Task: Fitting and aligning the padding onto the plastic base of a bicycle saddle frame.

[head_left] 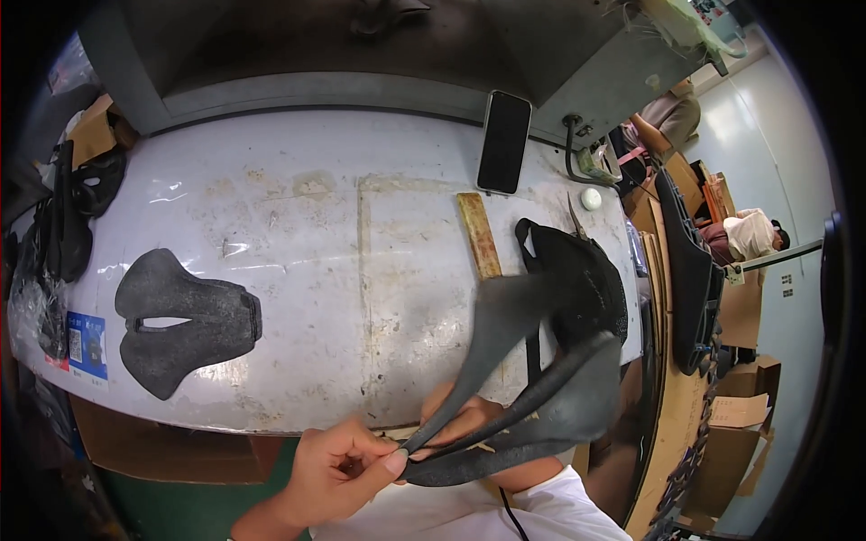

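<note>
Okay, biggest first: white worktop, with a grey metal cabinet along its far edge. Next, a limp black piece, at the near right over the table edge and the person's lap, partly blurred. Left hand pinches its narrow end between thumb and fingers, probably to keep that edge lined up. Right hand is behind the same piece, partly covered and touching; cannot tell how closed its grip is. Likely held near the body for a close look and control. Just beyond is a black cover; can't tell whether it joins the held piece. Dark grey seat-shaped pad lies flat at left, well apart, likely parked out of the way. Phone lies near the cabinet, seemingly clear of the work. Wooden strip sits beside the black cover, maybe for easy reach. Smallest: white round cap, far right.
</note>
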{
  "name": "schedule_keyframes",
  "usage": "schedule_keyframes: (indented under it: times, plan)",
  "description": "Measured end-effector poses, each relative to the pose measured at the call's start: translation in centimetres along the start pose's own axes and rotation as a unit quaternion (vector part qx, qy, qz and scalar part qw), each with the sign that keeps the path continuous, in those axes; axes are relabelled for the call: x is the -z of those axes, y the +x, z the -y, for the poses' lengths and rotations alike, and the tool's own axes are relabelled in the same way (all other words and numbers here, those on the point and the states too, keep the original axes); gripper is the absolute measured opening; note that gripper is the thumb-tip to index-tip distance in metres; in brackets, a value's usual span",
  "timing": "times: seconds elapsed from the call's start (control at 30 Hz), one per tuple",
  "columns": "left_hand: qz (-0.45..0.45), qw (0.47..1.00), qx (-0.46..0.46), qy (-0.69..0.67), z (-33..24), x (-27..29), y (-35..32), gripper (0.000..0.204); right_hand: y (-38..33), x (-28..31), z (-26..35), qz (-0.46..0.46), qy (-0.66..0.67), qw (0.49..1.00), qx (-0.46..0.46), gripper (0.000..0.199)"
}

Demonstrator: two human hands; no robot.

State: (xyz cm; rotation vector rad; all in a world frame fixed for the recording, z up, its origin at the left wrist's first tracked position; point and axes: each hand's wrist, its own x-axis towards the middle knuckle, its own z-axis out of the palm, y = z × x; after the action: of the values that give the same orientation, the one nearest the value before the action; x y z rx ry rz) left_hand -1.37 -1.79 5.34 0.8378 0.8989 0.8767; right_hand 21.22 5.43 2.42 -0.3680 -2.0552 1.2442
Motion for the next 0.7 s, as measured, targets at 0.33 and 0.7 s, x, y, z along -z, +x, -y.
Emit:
schedule_keyframes:
  times: [0.33, 0.7]
  plan:
    - [0.088, 0.994, 0.062, 0.004, -1.0, 0.6, 0.7, 0.046, -0.7, -0.1, 1.3, -0.09, 0.063, 0.991, -0.075, 0.023]
    - [0.025, 0.981, 0.104, -0.16, -0.8, 0.2, 0.4, 0.038, 0.6, 0.8, 2.8, -0.199, 0.104, 0.962, -0.157, 0.025]
